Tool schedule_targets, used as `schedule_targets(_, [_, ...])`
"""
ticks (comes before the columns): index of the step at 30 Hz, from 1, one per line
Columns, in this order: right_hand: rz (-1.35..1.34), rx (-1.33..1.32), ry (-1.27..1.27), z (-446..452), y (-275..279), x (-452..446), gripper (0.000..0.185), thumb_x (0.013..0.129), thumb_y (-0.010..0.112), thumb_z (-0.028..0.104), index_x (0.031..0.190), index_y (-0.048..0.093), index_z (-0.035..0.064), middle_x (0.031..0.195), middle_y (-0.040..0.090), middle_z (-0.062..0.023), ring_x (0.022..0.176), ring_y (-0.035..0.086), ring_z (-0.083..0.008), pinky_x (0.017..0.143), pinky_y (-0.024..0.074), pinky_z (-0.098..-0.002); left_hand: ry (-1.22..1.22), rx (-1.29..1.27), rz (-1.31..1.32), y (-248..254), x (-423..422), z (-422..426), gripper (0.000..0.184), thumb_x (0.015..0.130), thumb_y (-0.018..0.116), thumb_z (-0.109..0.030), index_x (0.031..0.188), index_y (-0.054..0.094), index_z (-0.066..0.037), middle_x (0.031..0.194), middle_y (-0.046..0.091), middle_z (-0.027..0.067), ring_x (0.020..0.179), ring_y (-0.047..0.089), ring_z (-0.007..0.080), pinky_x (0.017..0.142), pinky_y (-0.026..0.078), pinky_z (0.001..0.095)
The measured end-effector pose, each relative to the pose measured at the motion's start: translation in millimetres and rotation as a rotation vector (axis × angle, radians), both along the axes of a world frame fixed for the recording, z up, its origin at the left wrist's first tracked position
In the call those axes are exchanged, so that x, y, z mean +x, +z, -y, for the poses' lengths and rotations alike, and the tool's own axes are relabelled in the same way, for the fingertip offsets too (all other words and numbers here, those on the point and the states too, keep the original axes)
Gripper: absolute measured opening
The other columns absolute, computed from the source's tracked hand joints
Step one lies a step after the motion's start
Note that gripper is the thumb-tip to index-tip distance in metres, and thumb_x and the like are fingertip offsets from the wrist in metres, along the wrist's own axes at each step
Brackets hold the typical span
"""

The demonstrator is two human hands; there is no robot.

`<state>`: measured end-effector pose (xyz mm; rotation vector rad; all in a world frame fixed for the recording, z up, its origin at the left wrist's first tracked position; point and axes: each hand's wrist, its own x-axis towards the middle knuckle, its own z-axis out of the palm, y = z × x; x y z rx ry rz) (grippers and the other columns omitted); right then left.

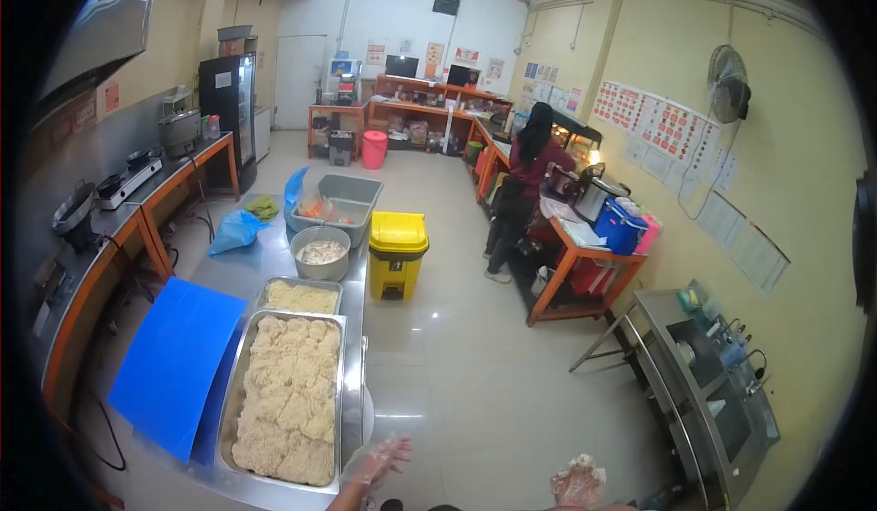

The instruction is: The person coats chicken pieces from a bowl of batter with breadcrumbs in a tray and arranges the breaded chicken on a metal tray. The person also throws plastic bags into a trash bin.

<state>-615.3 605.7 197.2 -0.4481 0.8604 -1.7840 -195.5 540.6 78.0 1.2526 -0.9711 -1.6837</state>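
Observation:
A long steel tray (340, 365), filled with breaded, crumb-coated pieces, lies on the steel table close to me. My left hand (379, 462), in a clear plastic glove, is just right of the tray's near corner, its fingers apart and nothing in them. Farther right, over the floor, is my right hand (577, 482), also gloved and caked with pale breading; its finger shape is hard to make out. Behind the long tray is a smaller steel tray (340, 297) of breading. Past that stands a round metal pot (322, 268) with pale, wet-looking pieces inside.
A blue board (178, 360) sits left of the trays. Toward the table's far end are a grey tub (370, 202) and a blue plastic bag (239, 232). A yellow bin (398, 253) stands right of the table. Another person (523, 182) works at the right counter; a sink (699, 365) is nearer.

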Motion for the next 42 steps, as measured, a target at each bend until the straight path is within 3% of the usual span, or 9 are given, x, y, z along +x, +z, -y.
schedule_targets(4, [-0.247,0.199,0.018,90.3,1.0,-8.2,0.018,0.103,0.067,0.027,0.103,0.071,0.0103,0.095,0.072,-0.0021,0.077,0.068,-0.0151,0.068,0.0583,-0.033,0.068,-0.107,-0.073,9.7,-10.1,73.0,0.057,0.109,0.043,-0.052,0.142,0.057,-0.009,0.125,0.069,0.0128,0.099,0.07,0.0238,0.074,0.061,0.0388])
schedule_targets(7, [0.341,-0.341,0.564,233.6,-85.8,-76.4,0.051,0.101,0.048,0.05,0.136,0.064,0.0152,0.134,0.067,-0.0096,0.121,0.063,-0.0374,0.1,0.0489,-0.0574,0.216,0.005,-0.144,-44.5,-20.6,136.5,0.059,0.108,0.043,-0.054,0.142,0.057,-0.008,0.123,0.069,0.0143,0.098,0.071,0.0248,0.075,0.061,0.0392])
schedule_targets(12, [0.408,-0.046,0.453,375.4,-35.8,-56.4,0.029,0.092,0.061,0.037,0.109,0.067,0.0145,0.11,0.066,-0.0029,0.112,0.062,-0.0247,0.091,0.0486,-0.0459,0.564,0.011,-0.169,-42.3,-30.8,212.5,0.062,0.105,0.046,-0.057,0.139,0.057,-0.006,0.12,0.069,0.0154,0.094,0.071,0.0247,0.075,0.061,0.0386])
schedule_targets(14, [0.444,-0.29,0.743,438.9,-31.5,-47.0,0.037,0.095,0.06,0.038,0.122,0.068,0.0141,0.122,0.068,-0.0065,0.112,0.064,-0.0261,0.098,0.0496,-0.0506,0.562,0.026,-0.118,-4.2,-35.7,238.2,0.067,0.104,0.046,-0.061,0.141,0.055,-0.005,0.122,0.068,0.0138,0.096,0.069,0.0223,0.077,0.058,0.0359])
schedule_targets(19, [0.438,-0.129,0.814,541.1,6.0,6.5,0.028,0.089,0.065,0.034,0.108,0.067,0.0132,0.104,0.064,-0.0044,0.102,0.063,-0.026,0.09,0.0497,-0.0431,0.678,-0.01,-0.138,12.2,-33.5,292.9,0.068,0.104,0.046,-0.062,0.142,0.053,-0.006,0.124,0.067,0.0125,0.098,0.068,0.0207,0.08,0.057,0.0347])
schedule_targets(32, [0.397,-0.183,1.129,726.6,3.5,170.1,0.039,0.091,0.066,0.038,0.119,0.064,0.0102,0.117,0.064,-0.0102,0.106,0.06,-0.0274,0.092,0.0478,-0.0431,0.928,-0.15,-0.137,7.9,93.9,438.5,0.053,0.109,0.044,-0.047,0.141,0.055,-0.006,0.125,0.067,0.013,0.109,0.067,0.0228,0.096,0.054,0.0397])
schedule_targets(35, [0.332,-0.236,1.336,796.4,23.9,247.0,0.039,0.091,0.067,0.038,0.117,0.062,0.0104,0.117,0.063,-0.0111,0.104,0.057,-0.0272,0.092,0.0463,-0.042,1.104,-0.131,0.005,7.6,134.8,465.5,0.052,0.106,0.052,-0.048,0.136,0.062,-0.007,0.125,0.07,0.013,0.111,0.068,0.025,0.095,0.054,0.0392])
schedule_targets(39, [0.323,-0.159,1.512,844.3,29.5,340.3,0.039,0.09,0.068,0.041,0.112,0.06,0.0099,0.114,0.06,-0.0115,0.098,0.054,-0.0271,0.086,0.0456,-0.0409,1.256,0.175,0.794,41.3,156.9,460.6,0.049,0.103,0.055,-0.042,0.134,0.064,-0.005,0.134,0.066,0.0195,0.127,0.06,0.0385,0.107,0.047,0.0464])
schedule_targets(42, [0.26,-0.136,1.649,867.9,25.0,422.6,0.041,0.089,0.068,0.043,0.109,0.059,0.0083,0.113,0.057,-0.0112,0.098,0.053,-0.0263,0.082,0.045,-0.0405,1.069,0.331,1.195,2.5,177.0,487.4,0.063,0.105,0.045,-0.045,0.151,0.047,-0.003,0.158,0.043,0.0228,0.147,0.04,0.0393,0.121,0.032,0.0451])
